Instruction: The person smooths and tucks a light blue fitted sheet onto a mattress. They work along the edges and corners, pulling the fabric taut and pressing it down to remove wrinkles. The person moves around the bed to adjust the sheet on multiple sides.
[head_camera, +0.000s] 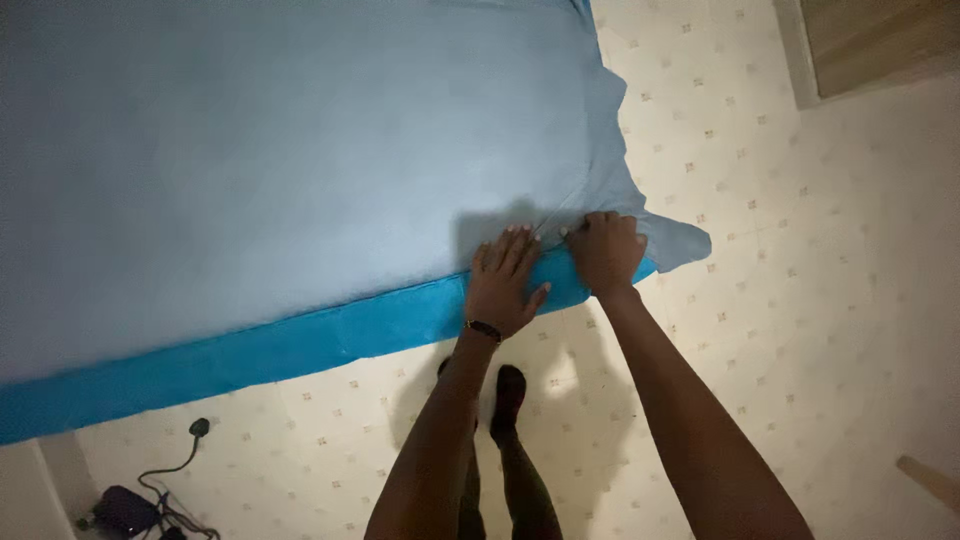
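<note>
Both hands work at the near corner of a bed (250, 160). The left hand (503, 285) lies flat, fingers spread, palm down on the pale blue sheet (300, 130) at the mattress edge; a dark band circles its wrist. The right hand (606, 252), just beside it, is curled with fingers closed on a fold of the sheet at the corner. A loose flap of sheet hangs past the corner toward the floor (800, 300). The bright blue mattress (300, 345) side shows below the sheet. A cable and plug (198, 428) lie on the patterned floor, well apart.
</note>
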